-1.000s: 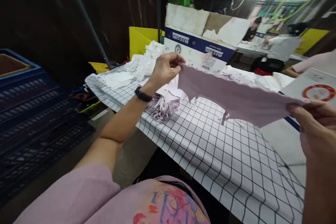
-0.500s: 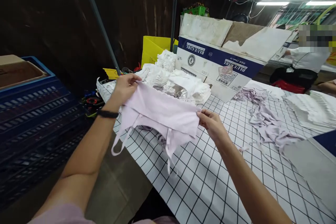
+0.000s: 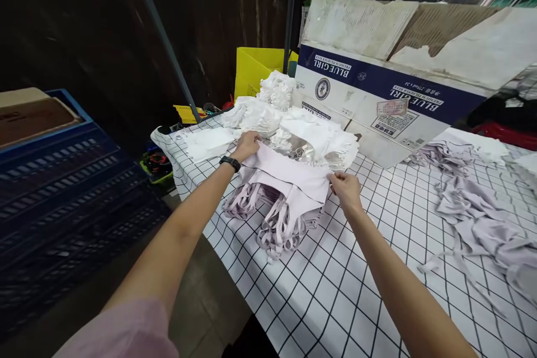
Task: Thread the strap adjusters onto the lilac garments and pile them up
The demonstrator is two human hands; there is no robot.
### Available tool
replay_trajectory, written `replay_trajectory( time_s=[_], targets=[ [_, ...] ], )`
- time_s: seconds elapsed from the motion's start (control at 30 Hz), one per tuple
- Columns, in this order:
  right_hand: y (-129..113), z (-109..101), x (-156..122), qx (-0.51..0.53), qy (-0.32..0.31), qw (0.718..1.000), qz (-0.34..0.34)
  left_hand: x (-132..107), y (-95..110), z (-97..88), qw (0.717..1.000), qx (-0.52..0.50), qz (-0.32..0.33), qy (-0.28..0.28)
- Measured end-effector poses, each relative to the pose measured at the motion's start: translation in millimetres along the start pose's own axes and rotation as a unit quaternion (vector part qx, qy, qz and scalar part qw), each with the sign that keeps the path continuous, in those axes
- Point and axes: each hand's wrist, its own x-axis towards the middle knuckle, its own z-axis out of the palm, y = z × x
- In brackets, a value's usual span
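A pale lilac strappy top (image 3: 289, 173) is stretched between my two hands and rests on a stack of similar lilac tops (image 3: 285, 224), whose straps hang in loops at the front. My left hand (image 3: 246, 146), with a dark band on its wrist, pinches the top's left corner. At the opposite corner, my right hand (image 3: 344, 187) pinches the edge between thumb and fingers. Stacks of white garments (image 3: 319, 137) lie just behind, and a flat white piece (image 3: 210, 142) is left of my left hand.
The checked tablecloth (image 3: 319, 291) covers the table. Behind the stacks stands a large "Blue Girl" carton (image 3: 377, 89), beside a yellow box (image 3: 262, 61). Loose lilac garments (image 3: 482, 212) lie to the right. A blue plastic crate (image 3: 71, 173) stands on the left, beyond the table edge.
Both hands have moved forward and lowered the lilac top from the air onto the stack. The view has shifted, bringing the carton closer; the person at right is largely out of view.
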Motion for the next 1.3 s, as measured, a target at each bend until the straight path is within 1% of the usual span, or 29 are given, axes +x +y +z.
replay_trajectory(
  time_s=[0.1, 0.2, 0.3, 0.37, 0.43, 0.5, 0.57, 0.6, 0.63, 0.7, 0.73, 0.77, 0.83, 0.9, 0.97, 1.0, 1.07, 1.13, 1.17, 1.23, 1.3],
  targets=[
    [1, 3, 5, -0.047, 0.023, 0.999, 0.001, 4, 0, 12.5, 1.0, 0.006, 0.013, -0.01],
    [1, 4, 7, -0.076, 0.035, 0.997, 0.006, 2, -1, 18.8, 0.999, 0.009, 0.031, -0.027],
    [1, 3, 6, -0.092, 0.031, 0.995, 0.014, -6, 1, 15.6, 0.998, 0.012, 0.053, -0.038],
    [-1, 0, -1, -0.099, 0.032, 0.994, 0.012, -15, 4, 9.7, 0.997, 0.015, 0.07, -0.032],
    [-1, -3, -13, -0.103, 0.043, 0.993, -0.031, -26, 7, 3.0, 0.995, 0.014, 0.092, -0.026],
    [0, -5, -26, -0.105, 0.037, 0.987, -0.119, -37, 7, -2.9, 0.99, -0.006, 0.133, -0.052],
    [2, -2, -41, -0.119, -0.012, 0.972, -0.201, -47, 5, -7.4, 0.98, -0.033, 0.169, -0.1],
    [4, 0, -48, -0.134, -0.052, 0.965, -0.22, -52, 4, -9.3, 0.975, -0.043, 0.179, -0.124],
    [4, 3, -55, -0.155, -0.096, 0.957, -0.225, -57, 2, -11.1, 0.971, -0.049, 0.184, -0.142],
    [4, 9, -69, -0.197, -0.173, 0.942, -0.208, -65, -1, -14.7, 0.97, -0.048, 0.18, -0.154],
    [3, 11, -74, -0.212, -0.196, 0.936, -0.201, -68, -1, -16.3, 0.972, -0.047, 0.177, -0.147],
    [3, 12, -78, -0.218, -0.205, 0.933, -0.201, -69, -1, -17.6, 0.979, -0.035, 0.157, -0.124],
    [3, 7, -83, -0.203, -0.203, 0.935, -0.206, -68, 2, -19.0, 0.982, -0.035, 0.162, -0.091],
    [7, -6, -88, -0.181, -0.166, 0.942, -0.228, -70, 11, -19.5, 0.985, -0.04, 0.164, -0.018],
    [17, -25, -98, -0.166, -0.131, 0.947, -0.24, -83, 28, -20.1, 0.981, -0.048, 0.17, 0.086],
    [24, -37, -103, -0.168, -0.117, 0.951, -0.231, -95, 39, -20.0, 0.97, -0.054, 0.193, 0.136],
    [44, -66, -111, -0.184, -0.087, 0.963, -0.176, -125, 66, -16.3, 0.946, -0.073, 0.26, 0.18],
    [68, -100, -111, -0.212, -0.044, 0.971, -0.101, -157, 94, -4.8, 0.93, -0.096, 0.326, 0.138],
    [80, -119, -107, -0.224, -0.017, 0.972, -0.066, -171, 109, 4.5, 0.923, -0.114, 0.35, 0.108],
    [103, -159, -93, -0.246, 0.044, 0.968, -0.004, -192, 137, 29.0, 0.908, -0.158, 0.386, 0.045],
    [121, -197, -74, -0.271, 0.105, 0.956, 0.051, -205, 163, 58.6, 0.89, -0.199, 0.409, -0.015]
  ],
)
